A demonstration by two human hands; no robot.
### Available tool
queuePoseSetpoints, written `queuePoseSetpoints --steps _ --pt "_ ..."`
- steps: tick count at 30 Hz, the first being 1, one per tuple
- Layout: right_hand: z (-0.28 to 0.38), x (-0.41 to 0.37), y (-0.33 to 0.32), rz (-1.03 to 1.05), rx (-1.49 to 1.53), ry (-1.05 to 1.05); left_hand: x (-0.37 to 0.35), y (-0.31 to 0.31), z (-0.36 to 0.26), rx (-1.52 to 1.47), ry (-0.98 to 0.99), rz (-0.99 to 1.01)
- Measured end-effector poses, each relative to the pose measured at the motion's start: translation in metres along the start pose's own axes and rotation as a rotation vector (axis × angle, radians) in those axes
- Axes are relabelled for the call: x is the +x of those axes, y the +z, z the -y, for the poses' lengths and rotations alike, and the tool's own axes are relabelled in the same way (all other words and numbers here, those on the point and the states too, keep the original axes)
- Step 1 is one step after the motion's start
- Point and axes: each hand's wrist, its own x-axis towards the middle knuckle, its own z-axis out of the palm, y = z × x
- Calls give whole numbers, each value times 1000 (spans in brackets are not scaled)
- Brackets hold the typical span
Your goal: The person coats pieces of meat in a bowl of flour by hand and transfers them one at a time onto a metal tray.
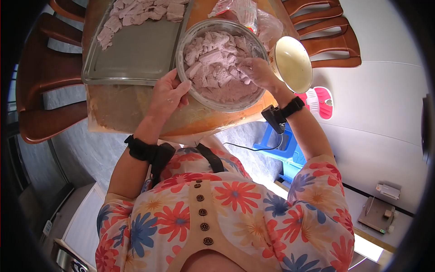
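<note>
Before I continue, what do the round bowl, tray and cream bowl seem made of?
Round bowl: probably metal, from its grey, shiny rim, though clear plastic is possible.
Tray: likely metal, smooth and grey with a soft sheen.
Cream bowl: glossy, perhaps enamel or ceramic; its pale interior catches light.

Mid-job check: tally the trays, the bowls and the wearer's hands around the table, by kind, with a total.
Trays: 1 (metal tray)
Bowls: 2 (large bowl, cream bowl)
Hands: 2 (left hand, right hand)
Total: 5
</note>
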Motion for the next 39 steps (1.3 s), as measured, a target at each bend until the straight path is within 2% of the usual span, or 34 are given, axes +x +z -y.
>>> queuePoseSetpoints --steps 2,3,5,6,8,9,11,12,14,17,21,23,24,26,30,32,36,39 --pt "5 2 1 79 126 280 1 -1 1 9 -1 8" --pt "4 2 3 79 128 280 1 -2 1 11 -2 8" --pt "-1 1 9 -88 -193 -52 1 -2 1 4 -2 8" --pt "-6 2 13 -88 -191 -51 1 -2 2 5 -3 9" --pt "-14 5 20 -236 -147 -201 1 -3 2 9 -13 7" --pt "-8 4 19 -235 -146 -201 1 -3 2 10 -13 6" --pt "5 3 14 -22 231 311 1 -3 1 8 -11 8" --pt "3 2 13 -21 230 312 1 -3 1 7 -12 8" --pt "-3 1 9 -3 13 73 1 -3 1 4 -9 10" --pt "-32 7 14 -6 17 36 1 -3 2 4 -1 8" --pt "-3 2 6 0 -19 79 0 -3 0 -7 0 18" --pt "8 1 5 62 36 254 1 -4 2 -1 4 23" --pt "2 2 8 63 36 255 1 -4 2 -2 3 22" --pt "-13 4 16 -147 -222 -130 1 -4 2 -2 5 20" --pt "5 1 13 -99 -93 -16 1 -4 1 -1 -2 25" --pt "11 1 8 48 137 266 1 -5 0 10 -4 27" --pt "15 -1 1 134 155 281 1 -5 0 14 -3 26" --pt "5 -2 2 145 233 185 1 -5 0 8 -6 21"
